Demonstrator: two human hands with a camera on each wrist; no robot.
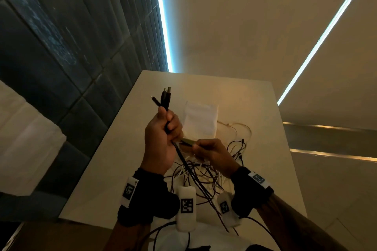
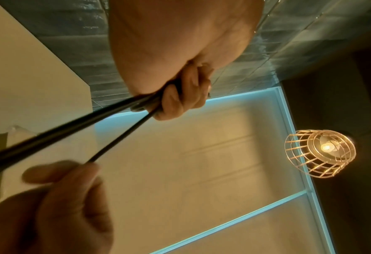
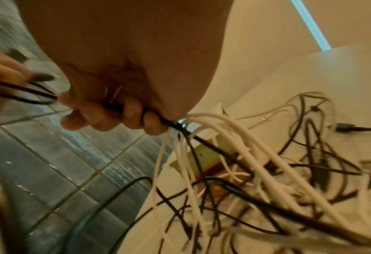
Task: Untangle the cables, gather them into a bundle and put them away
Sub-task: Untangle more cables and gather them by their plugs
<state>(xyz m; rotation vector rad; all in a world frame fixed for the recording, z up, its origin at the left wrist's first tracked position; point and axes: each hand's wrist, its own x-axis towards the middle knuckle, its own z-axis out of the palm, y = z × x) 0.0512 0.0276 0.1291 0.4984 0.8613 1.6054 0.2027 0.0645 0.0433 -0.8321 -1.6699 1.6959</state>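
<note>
My left hand (image 1: 163, 130) is raised above the white table (image 1: 255, 108) and grips several black cables, whose plug ends (image 1: 166, 96) stick up out of the fist. In the left wrist view its fingers (image 2: 180, 99) curl round those black cables (image 2: 71, 130). Just to the right and lower, my right hand (image 1: 210, 152) holds one black cable that runs back to the left fist; its fingers (image 3: 114, 113) are curled round it. A tangle of black and white cables (image 1: 201, 175) lies on the table below both hands and shows close up in the right wrist view (image 3: 256, 171).
A white pouch (image 1: 201, 120) lies on the table beyond the hands, with a thin beige cable (image 1: 234, 128) looped to its right. A yellowish flat thing (image 3: 206, 154) sits under the tangle. The table's left edge (image 1: 114, 128) drops to dark tiles.
</note>
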